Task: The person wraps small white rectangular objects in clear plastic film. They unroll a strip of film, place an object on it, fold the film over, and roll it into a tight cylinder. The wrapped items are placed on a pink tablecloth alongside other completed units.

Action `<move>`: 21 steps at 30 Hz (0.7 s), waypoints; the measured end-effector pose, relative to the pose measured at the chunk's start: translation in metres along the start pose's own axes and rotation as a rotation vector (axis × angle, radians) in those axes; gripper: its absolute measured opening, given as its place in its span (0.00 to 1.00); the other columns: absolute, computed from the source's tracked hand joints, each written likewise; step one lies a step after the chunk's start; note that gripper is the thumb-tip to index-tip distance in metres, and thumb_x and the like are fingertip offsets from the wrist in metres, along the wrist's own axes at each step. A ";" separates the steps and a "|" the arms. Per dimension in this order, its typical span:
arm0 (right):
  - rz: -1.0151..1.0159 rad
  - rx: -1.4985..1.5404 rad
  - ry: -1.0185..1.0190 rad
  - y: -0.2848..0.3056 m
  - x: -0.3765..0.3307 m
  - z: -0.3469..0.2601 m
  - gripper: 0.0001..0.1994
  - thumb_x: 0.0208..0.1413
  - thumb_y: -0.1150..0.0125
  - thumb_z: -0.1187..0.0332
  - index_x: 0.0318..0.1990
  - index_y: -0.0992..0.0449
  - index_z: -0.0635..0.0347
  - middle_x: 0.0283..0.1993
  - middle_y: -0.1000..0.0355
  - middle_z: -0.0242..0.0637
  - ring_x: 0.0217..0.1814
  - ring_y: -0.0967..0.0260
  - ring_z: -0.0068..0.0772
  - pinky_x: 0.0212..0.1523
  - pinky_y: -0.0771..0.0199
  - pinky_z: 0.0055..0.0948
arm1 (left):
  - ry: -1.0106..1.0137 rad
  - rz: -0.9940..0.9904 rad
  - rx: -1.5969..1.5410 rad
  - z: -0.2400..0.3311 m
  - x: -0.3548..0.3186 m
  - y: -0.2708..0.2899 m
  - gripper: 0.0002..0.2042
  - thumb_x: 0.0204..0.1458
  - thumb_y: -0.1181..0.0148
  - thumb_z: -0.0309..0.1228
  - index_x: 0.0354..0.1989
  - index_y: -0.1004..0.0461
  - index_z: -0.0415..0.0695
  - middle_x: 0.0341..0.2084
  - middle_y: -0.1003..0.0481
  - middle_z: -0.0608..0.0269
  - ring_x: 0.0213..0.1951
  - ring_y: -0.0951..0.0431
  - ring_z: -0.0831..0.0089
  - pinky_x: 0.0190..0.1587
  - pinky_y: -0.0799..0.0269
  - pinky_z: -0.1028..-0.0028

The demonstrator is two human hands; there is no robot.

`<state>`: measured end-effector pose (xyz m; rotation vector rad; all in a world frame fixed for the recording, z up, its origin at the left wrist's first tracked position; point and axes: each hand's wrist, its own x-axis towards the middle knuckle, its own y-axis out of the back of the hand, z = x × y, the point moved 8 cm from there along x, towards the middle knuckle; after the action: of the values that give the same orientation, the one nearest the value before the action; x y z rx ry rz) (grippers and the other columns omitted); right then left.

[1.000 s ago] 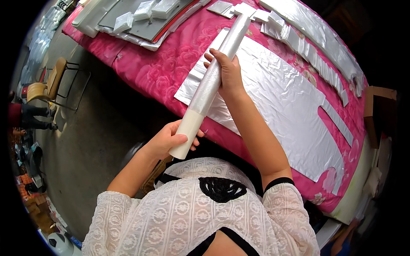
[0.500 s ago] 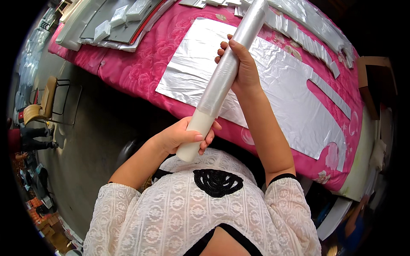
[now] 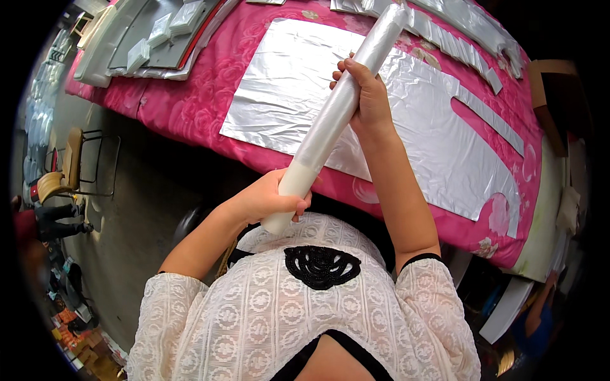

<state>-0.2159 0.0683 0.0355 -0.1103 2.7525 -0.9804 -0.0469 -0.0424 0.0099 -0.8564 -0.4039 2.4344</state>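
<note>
Left hand (image 3: pixel 270 198) wrapped round white core end of film roll (image 3: pixel 337 111); right hand (image 3: pixel 366 95) clasps roll higher.

A person wears a white lace-knit top with short sleeves edged in black and a black embroidered medallion on the chest; both forearms are bare.

Pretty bright, even light overall, looks like it's coming from overhead. The silver sheet (image 3: pixel 356 95) on the pink counter (image 3: pixel 190 108) throws back soft glare in patches, and the clear roll (image 3: pixel 337 114) has a pale sheen along its length. Under the counter edge it drops into deep shadow. Heavy fisheye: the counter edge bows, the corners are pure black, and stuff near the rim gets smeared and dim. The centre is sharp enough.
</note>
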 end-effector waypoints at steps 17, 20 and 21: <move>0.134 -0.087 -0.038 0.021 -0.034 0.034 0.24 0.47 0.37 0.67 0.47 0.41 0.69 0.34 0.33 0.42 0.34 0.32 0.28 0.34 0.28 0.28 | 0.016 0.243 0.248 0.001 0.014 0.017 0.24 0.53 0.49 0.52 0.44 0.35 0.42 0.31 0.27 0.63 0.28 0.27 0.78 0.30 0.28 0.76; 0.168 -0.018 0.034 0.048 -0.013 0.009 0.24 0.49 0.38 0.66 0.49 0.41 0.69 0.38 0.32 0.41 0.39 0.32 0.31 0.42 0.29 0.31 | 0.099 0.185 0.214 -0.009 0.005 0.021 0.21 0.51 0.44 0.50 0.39 0.34 0.42 0.27 0.28 0.64 0.27 0.27 0.77 0.29 0.28 0.75; 0.161 -0.064 0.024 0.072 0.003 0.001 0.23 0.51 0.39 0.66 0.49 0.41 0.69 0.41 0.32 0.40 0.42 0.33 0.31 0.45 0.30 0.30 | 0.116 0.172 0.232 -0.015 0.002 0.024 0.21 0.50 0.43 0.49 0.39 0.33 0.42 0.26 0.28 0.64 0.27 0.27 0.77 0.29 0.28 0.75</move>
<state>-0.2180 0.1231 -0.0112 0.1124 2.7632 -0.8575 -0.0473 -0.0592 -0.0131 -0.9571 -0.0031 2.5076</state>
